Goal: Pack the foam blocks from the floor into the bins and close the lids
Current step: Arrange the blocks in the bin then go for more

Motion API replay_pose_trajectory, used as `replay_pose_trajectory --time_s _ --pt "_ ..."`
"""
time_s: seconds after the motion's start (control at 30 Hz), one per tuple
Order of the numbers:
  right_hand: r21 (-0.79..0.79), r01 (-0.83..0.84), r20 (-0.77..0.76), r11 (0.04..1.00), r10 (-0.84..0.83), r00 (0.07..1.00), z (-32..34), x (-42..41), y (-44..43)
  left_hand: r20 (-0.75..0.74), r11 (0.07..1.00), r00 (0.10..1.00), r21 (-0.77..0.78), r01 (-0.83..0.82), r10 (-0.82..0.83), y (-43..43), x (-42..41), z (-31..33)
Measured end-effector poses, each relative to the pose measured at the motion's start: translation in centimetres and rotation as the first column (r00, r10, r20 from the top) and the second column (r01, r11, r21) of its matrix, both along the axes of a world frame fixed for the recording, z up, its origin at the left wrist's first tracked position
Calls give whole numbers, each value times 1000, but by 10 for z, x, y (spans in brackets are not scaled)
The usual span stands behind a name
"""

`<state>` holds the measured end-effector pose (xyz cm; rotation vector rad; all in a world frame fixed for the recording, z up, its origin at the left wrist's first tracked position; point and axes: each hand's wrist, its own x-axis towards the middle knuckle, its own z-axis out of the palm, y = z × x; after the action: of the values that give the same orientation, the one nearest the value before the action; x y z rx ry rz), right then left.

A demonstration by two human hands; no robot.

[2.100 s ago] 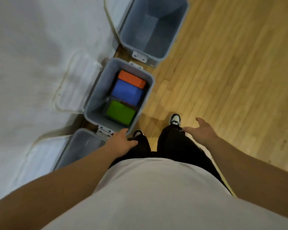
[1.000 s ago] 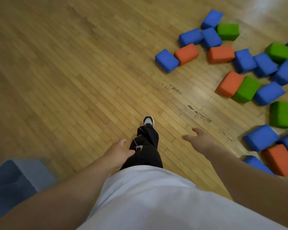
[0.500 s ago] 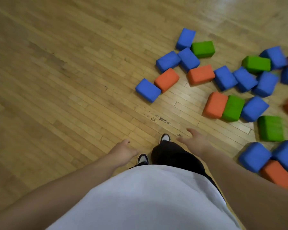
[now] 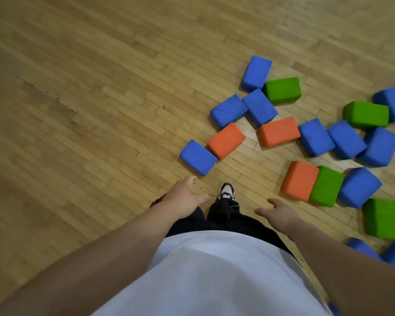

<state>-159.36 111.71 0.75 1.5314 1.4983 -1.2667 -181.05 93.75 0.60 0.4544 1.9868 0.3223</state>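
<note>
Just ahead of the empty, loose-fingered left hand (image 4: 185, 198) lies a blue block (image 4: 197, 157), slanting rightward, while the right hand (image 4: 277, 214), likewise empty, hangs farther off.

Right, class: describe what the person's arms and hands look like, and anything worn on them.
The left hand and right hand are bare, and so are both arms: no sleeves, gloves, watch or rings show. A white shirt covers the torso.
</note>
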Motion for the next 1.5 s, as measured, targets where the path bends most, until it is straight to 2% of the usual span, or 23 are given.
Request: replay_pose_trajectory --time_s 0.23,0.47,0.6,0.7,0.9,1.03,1.17,1.27,1.4,1.5 --pt "-32 -40 -27 999 39 999 -38 -125 51 63 990 995 -124 -72 80 21 -100 -33" --pt "-41 -11 -47 999 9 999 -128 -259 71 82 977 996 -215 -13 31 47 -224 -125" --pt "-41 20 -14 999 -21 1000 -221 -302 76 84 976 995 -206 69 -53 80 -276 -217" --pt "-28 21 15 999 -20 1000 -318 -315 74 99 978 993 -192 81 -63 101 -294 -313" --pt "-45 18 59 999 -15 998 -519 -295 56 130 968 990 -234 90 -61 117 -286 -526" --pt "-39 25 90 999 -21 996 -595 -275 40 172 963 982 -239 120 -80 114 -268 -617" --pt "31 102 14 994 -103 995 -615 -268 30 235 978 971 -188 86 -40 111 -261 -637" --pt "49 144 -46 988 -142 989 -604 -262 32 232 974 969 -184 130 -86 108 -267 -617" --pt "74 105 -102 992 -98 990 -578 -261 57 221 975 972 -186 120 -78 109 -281 -581" --pt "244 58 -48 968 -48 998 -568 -268 94 190 980 976 -145 134 -105 134 -290 -559"
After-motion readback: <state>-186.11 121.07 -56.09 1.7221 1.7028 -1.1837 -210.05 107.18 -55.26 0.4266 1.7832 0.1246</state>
